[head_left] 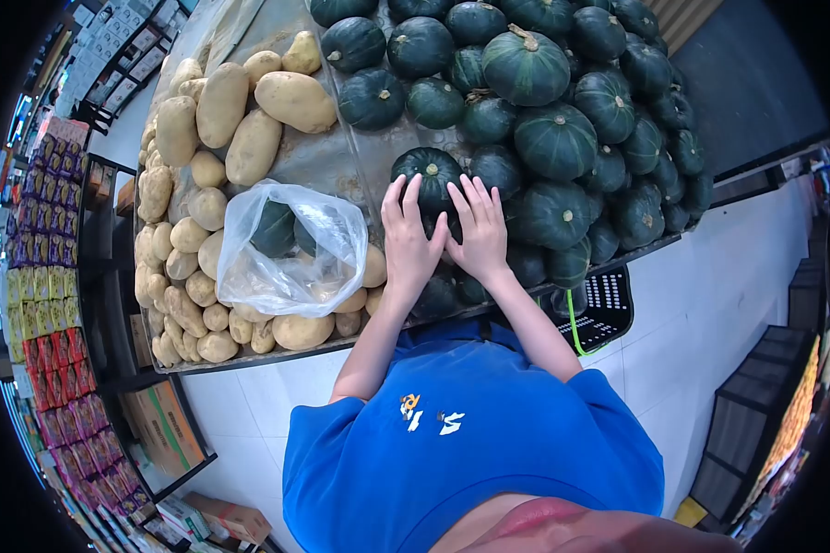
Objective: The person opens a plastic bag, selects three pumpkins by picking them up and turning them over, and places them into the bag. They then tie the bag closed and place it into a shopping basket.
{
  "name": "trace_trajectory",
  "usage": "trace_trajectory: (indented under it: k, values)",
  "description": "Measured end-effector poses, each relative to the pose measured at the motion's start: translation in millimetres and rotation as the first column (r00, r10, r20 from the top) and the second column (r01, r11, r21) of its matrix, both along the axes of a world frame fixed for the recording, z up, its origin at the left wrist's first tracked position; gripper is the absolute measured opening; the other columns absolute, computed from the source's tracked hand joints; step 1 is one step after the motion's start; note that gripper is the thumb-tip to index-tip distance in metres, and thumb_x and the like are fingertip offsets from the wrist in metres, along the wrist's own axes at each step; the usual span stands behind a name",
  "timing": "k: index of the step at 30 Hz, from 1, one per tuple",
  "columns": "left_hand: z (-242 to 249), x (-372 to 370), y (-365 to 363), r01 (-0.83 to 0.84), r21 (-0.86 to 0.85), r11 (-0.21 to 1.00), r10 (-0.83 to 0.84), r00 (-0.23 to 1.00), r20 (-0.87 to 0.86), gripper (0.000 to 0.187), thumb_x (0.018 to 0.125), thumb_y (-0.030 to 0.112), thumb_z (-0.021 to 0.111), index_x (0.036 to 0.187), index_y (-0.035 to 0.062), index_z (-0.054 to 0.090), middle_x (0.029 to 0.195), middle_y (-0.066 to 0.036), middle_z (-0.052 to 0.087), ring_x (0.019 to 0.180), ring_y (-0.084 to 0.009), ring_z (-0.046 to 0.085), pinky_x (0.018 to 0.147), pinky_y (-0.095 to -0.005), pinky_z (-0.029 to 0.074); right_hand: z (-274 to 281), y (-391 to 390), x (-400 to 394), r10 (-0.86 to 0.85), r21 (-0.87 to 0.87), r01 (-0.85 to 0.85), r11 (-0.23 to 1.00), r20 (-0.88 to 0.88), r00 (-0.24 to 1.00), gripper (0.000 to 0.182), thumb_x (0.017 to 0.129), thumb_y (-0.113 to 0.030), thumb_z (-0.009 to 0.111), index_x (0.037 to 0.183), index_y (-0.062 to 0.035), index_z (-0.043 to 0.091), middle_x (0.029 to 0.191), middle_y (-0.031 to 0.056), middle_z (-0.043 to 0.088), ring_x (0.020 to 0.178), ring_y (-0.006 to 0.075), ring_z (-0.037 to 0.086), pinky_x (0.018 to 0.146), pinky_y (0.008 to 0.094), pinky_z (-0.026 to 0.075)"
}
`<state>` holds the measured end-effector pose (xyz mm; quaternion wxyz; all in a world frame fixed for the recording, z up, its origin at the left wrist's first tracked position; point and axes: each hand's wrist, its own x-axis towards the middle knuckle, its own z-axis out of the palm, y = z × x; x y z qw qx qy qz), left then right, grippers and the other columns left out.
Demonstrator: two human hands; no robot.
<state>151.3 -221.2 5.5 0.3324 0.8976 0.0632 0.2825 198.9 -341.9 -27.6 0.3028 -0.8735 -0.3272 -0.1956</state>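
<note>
The display table is viewed from above, with clock positions taken from the centre of the head view. The broad, grey, flat-topped display table fills most of the upper half, from 9 to 2 o'clock. Between 1 and 2 o'clock it bears a heap of dark-green, round, ribbed squashes in several layers; around 10 o'clock it bears a pile of tan, oblong, smooth-skinned potatoes. The wearer's blue, short-sleeved fabric shirt occupies 6 o'clock. At 3 o'clock, below the table edge, a black, perforated plastic basket with a bright-green handle is partly hidden. Between 9 and 10 o'clock a translucent, whitish plastic bag sits among the potatoes, its mouth open upward; a dark-green, rounded squash shows inside. Near 12 o'clock the bare left hand and the bare right hand lie side by side, thumbs close together, fingers extended and slightly spread. Directly beyond them, at 12 o'clock, is a single dark-green, round squash with a pale stem scar, its near side under the fingertips. Whether either hand is clamped on it cannot be told.
</note>
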Motion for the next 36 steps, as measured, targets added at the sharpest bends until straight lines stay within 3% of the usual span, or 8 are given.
trace_trajectory:
  k: [3, 10, 36]
  values:
    - [-8.6, 3.4, 4.8, -0.039, 0.192, 0.981, 0.045, 0.999, -0.024, 0.064, 0.072, 0.019, 0.071, 0.129, 0.0099, 0.044, 0.133, -0.017, 0.038, 0.121, -0.0361, 0.039, 0.097, -0.0435, 0.039, -4.9, 0.3, 0.5, -0.012, 0.032, 0.012, 0.999, 0.015, 1.0, 0.068, 0.07, -0.02, 0.068, 0.133, -0.0121, 0.043, 0.135, 0.0148, 0.042, 0.128, 0.0305, 0.037, 0.108, 0.0477, 0.025]
    - [-10.4, 3.7, 4.8, -0.068, 0.167, 0.984, 0.069, 0.998, -0.001, 0.059, 0.07, 0.022, 0.072, 0.124, 0.0152, 0.05, 0.131, -0.014, 0.041, 0.118, -0.0342, 0.045, 0.092, -0.0409, 0.045, -4.9, -0.4, 1.0, 0.005, 0.068, -0.006, 0.998, 0.02, 1.0, 0.069, 0.069, -0.02, 0.068, 0.133, -0.0126, 0.043, 0.132, 0.0153, 0.045, 0.126, 0.031, 0.039, 0.108, 0.0474, 0.025]
    - [-9.9, 0.8, 0.3, -0.125, 0.187, 0.974, 0.132, 0.991, -0.027, 0.059, 0.066, 0.026, 0.073, 0.121, 0.0217, 0.052, 0.131, -0.01, 0.041, 0.117, -0.0308, 0.046, 0.088, -0.0403, 0.047, -11.2, 0.3, 3.2, -0.014, 0.033, 0.01, 0.999, 0.098, 0.995, 0.069, 0.07, -0.024, 0.068, 0.133, -0.0129, 0.041, 0.13, 0.015, 0.045, 0.127, 0.03, 0.038, 0.11, 0.0464, 0.022]
